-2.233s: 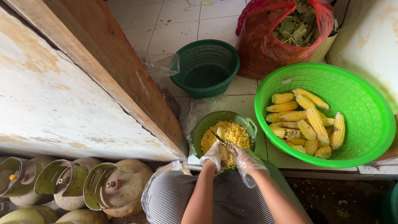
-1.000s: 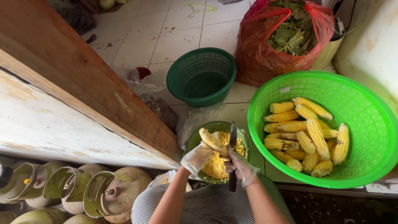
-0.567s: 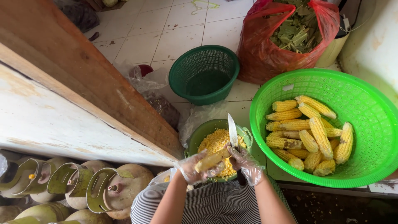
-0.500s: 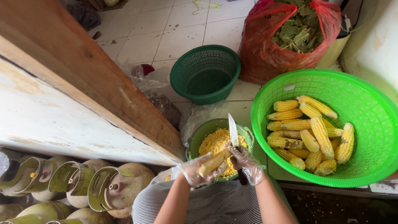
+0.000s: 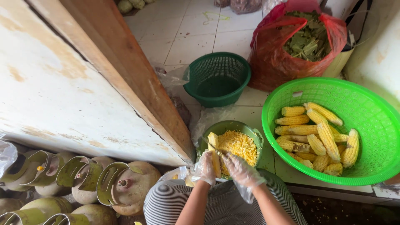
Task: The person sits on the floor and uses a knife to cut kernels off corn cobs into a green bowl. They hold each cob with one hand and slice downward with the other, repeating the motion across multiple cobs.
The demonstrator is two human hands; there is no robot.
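Closed around the lower half of an upright corn cob [image 5: 214,152], the left hand [image 5: 204,168] in its thin clear glove has a full grip, fingers wrapped round the cob from the left. Just to its right, the right hand [image 5: 241,171], gloved the same way, is curled shut on a knife [image 5: 213,148] whose blade slants up and left across the cob; the handle is hidden inside the fist. Cob and blade stand over the near rim of a small green bowl [image 5: 254,134], which is heaped with loose yellow kernels [image 5: 237,145]. Below the hands lies the person's lap in striped cloth [image 5: 166,204]. Right of the bowl, a wide bright green basket [image 5: 366,112] holds a pile of whole yellow cobs [image 5: 316,135] lying in its lower left part. Beyond the bowl, on the tiled floor [image 5: 187,33], sits an empty dark green basket [image 5: 217,79], and beside that a red plastic bag [image 5: 271,58] filled with green husks [image 5: 308,39]. At the left, a worn slanting wooden board [image 5: 62,91] fills much of the view, with several green gas cylinders [image 5: 125,187] crowded under its near edge.
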